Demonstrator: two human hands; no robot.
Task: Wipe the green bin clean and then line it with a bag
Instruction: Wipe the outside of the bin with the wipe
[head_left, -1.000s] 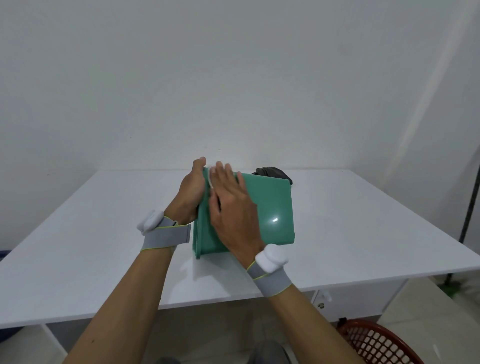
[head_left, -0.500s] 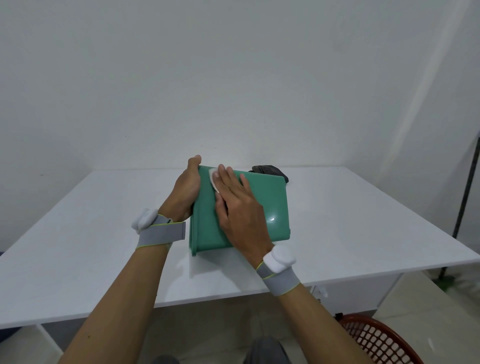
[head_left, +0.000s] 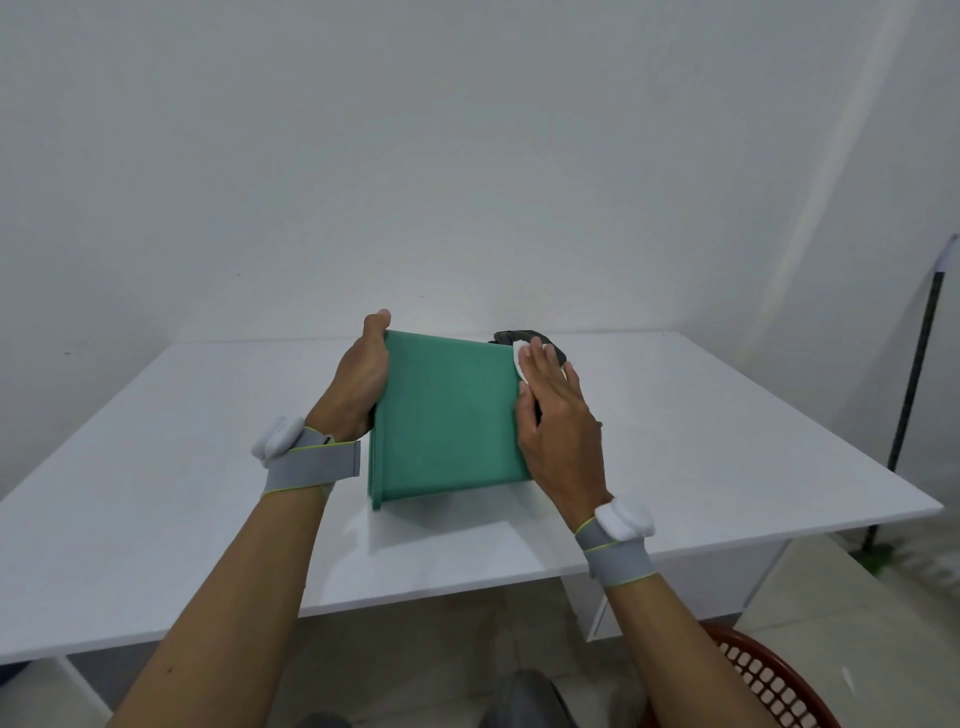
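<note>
Wiping the green bin (head_left: 447, 410), tipped on its side on the white table (head_left: 701, 415): left hand (head_left: 361, 382) grips the rim end while right hand (head_left: 558, 421) presses a white cloth (head_left: 519, 356) flat against its far-right edge; overlapping strokes and a firm brace would cover it best.

Your right hand (head_left: 558, 421) hides most of the white wipe (head_left: 520, 358) and the dark thing (head_left: 524, 340) behind the bin (head_left: 447, 415), perhaps a bag, while the red basket (head_left: 769, 680) is cut off.
</note>
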